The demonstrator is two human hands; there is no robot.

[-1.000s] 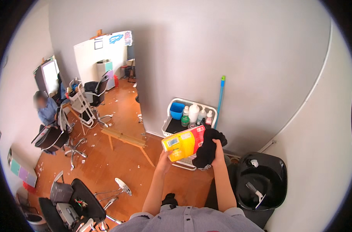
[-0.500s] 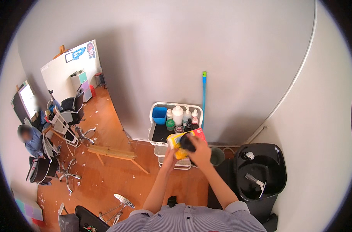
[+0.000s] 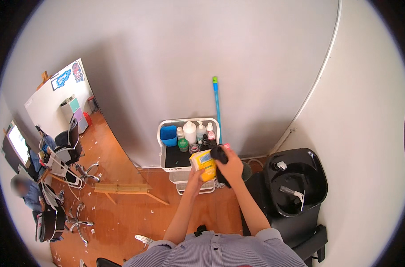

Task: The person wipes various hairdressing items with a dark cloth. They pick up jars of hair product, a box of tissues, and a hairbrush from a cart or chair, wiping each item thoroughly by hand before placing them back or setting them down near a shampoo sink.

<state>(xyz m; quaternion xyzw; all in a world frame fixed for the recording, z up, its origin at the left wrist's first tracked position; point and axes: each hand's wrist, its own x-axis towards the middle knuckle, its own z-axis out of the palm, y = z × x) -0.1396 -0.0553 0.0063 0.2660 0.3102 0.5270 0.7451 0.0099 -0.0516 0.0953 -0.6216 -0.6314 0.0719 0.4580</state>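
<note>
My left hand (image 3: pixel 195 181) grips a yellow packet (image 3: pixel 203 164) with a pale end, held up in front of the trolley. Close on its right, my right hand (image 3: pixel 231 168) is closed around a black object (image 3: pixel 219 154) whose kind I cannot make out. A bit of pink shows just above the right hand's fingers; what it belongs to is hidden. Behind both hands stands a white-rimmed trolley (image 3: pixel 161 147). On its top tier are a blue bin (image 3: pixel 169 135), a white bottle (image 3: pixel 190 132), a pump bottle (image 3: pixel 201 131), a green-labelled bottle (image 3: pixel 183 144) and a round jar (image 3: pixel 194 148).
A black wash basin (image 3: pixel 316 178) with a hand shower (image 3: pixel 293 193) is at my right. A blue pole (image 3: pixel 217 107) leans on the wall. A large mirror (image 3: pixel 102 142), a wooden bench (image 3: pixel 122 188) and a seated person (image 3: pixel 31 193) are at left.
My view has turned to the right. My right hand and the black object have shifted rightward off the packet, so more of its yellow face shows. The pink part is now mostly hidden.
</note>
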